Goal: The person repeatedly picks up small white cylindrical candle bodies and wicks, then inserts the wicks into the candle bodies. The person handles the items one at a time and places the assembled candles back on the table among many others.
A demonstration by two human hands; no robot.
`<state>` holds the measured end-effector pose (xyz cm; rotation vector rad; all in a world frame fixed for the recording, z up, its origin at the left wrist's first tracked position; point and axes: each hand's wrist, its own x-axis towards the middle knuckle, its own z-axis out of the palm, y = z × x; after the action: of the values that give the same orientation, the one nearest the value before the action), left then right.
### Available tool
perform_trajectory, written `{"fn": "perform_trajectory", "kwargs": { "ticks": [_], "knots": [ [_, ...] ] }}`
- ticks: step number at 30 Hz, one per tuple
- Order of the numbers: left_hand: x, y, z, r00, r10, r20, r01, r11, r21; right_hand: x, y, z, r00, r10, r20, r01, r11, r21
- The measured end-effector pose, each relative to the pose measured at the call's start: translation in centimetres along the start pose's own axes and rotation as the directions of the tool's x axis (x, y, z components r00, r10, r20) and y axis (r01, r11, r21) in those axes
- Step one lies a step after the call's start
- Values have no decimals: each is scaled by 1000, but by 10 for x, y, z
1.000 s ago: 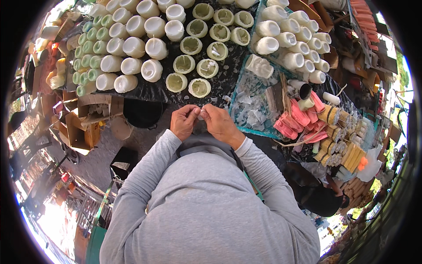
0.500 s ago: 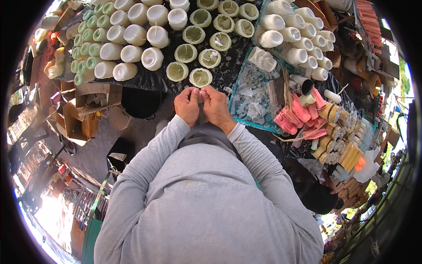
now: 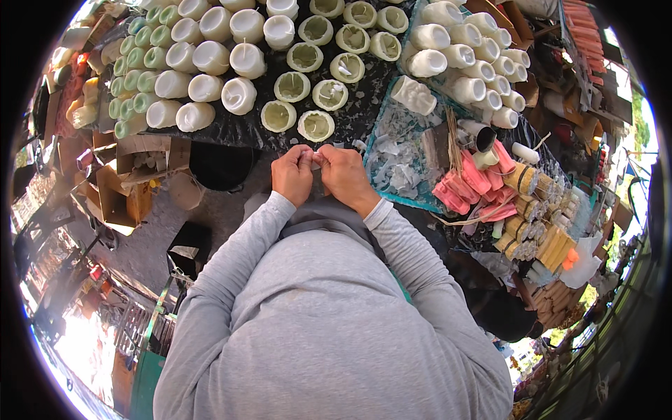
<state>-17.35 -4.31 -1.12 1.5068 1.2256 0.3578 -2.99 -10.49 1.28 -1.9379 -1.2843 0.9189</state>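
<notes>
My left hand [image 3: 292, 175] and my right hand [image 3: 345, 178] meet in front of my waist, just off the table's near edge. Both are closed, thumbs and fingertips pinched together. Between them shows a bit of a small whitish piece [image 3: 316, 158]; fingers cover most of it, so its kind is unclear. Right beyond my fingertips stands a hollow pale green wax cup [image 3: 316, 126] with a scalloped rim, and another wax cup [image 3: 278, 116] is at its left. Several more such cups run back in rows, some with white strands or scraps inside.
White wax candles [image 3: 239, 95] and small green ones [image 3: 145, 102] fill the table's left. A teal-edged tray [image 3: 402, 150] of wax scraps lies at right, beside more white candles [image 3: 469, 89], pink wax pieces [image 3: 476, 175] and wick bundles [image 3: 523, 178]. A cardboard box [image 3: 117, 199] is lower left.
My hands have drawn slightly nearer to my body and shifted a little, still pinched together. The table's contents sit slightly farther left in view; none of them has visibly been moved.
</notes>
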Motion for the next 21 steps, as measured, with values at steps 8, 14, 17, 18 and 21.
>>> {"fn": "perform_trajectory", "kwargs": {
  "ticks": [8, 14, 17, 18, 21],
  "knots": [
    [19, -14, 2, 996, -12, -86, 13, 1000, 18, 14, 6, -7, 979, 188, -81, -171, 967, 188],
    [19, -20, -8, 979, -202, -13, 199, 975, -101, 33, 11, -11, 987, 108, -116, -89, 983, 161],
    [21, -11, -7, 952, -302, 47, 304, 921, -243, 21, 4, -15, 974, -137, -183, 130, 990, -53],
    [24, -7, -6, 949, -311, 56, 314, 915, -252, 8, 1, -18, 998, -39, -45, 41, 999, 28],
    [31, -1, -2, 946, -304, 114, 325, 896, -303, 2, 1, -10, 943, -328, -64, 312, 932, -184]
  ]
}}
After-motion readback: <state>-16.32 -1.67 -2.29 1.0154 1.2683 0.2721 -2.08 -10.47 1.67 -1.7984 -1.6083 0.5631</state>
